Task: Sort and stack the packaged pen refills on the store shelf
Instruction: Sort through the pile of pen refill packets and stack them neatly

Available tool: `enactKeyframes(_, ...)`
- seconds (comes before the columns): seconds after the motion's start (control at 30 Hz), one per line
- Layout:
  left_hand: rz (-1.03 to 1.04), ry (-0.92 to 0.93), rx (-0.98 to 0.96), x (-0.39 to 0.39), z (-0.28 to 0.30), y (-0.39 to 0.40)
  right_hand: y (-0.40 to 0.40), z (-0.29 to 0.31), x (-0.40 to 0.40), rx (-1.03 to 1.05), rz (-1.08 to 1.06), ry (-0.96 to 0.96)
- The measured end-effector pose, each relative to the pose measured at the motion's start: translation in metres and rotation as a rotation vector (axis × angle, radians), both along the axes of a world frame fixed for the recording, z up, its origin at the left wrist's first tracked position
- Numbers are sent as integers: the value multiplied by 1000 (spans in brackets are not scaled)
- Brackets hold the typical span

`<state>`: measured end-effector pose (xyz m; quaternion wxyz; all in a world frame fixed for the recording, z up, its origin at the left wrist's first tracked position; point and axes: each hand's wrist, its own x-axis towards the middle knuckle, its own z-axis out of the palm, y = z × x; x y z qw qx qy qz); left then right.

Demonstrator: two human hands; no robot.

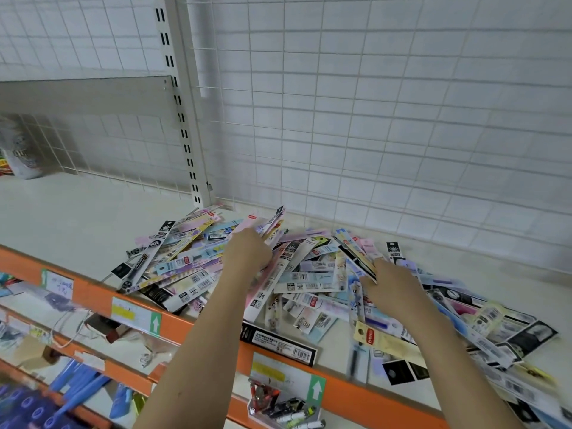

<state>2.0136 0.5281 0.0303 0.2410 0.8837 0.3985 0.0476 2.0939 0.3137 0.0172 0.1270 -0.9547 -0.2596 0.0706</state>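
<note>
Pen refill packs (309, 280) lie in a loose, overlapping heap on the white shelf (77, 218), just behind its orange front rail (192, 323) and right of the slotted upright (185, 119). Left hand (247, 252) sits on the heap's back-centre part, fingers curled into a fanned bunch of packs (269, 224) that tilts up toward the wire-grid back wall (387, 103). Right hand (393, 283) is on the heap's right part, thumb and fingers pinching a second bunch (356, 252) that slants up and left. A black boxed pack (278, 343) rests at the heap's front edge, touching the rail. Price labels (136, 315) with green arrows are fixed to the rail. Blue pens (77, 388) lie on the lower shelf, below the rail.
</note>
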Motion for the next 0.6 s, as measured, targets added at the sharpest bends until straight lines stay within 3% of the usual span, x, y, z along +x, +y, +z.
enactKeyframes(0.27,100,-309,-228,-22,34,16,32,7,-1,45,32,-28)
enactKeyframes(0.6,172,-625,-226,-61,49,14,98,3,-33,166,114,-2)
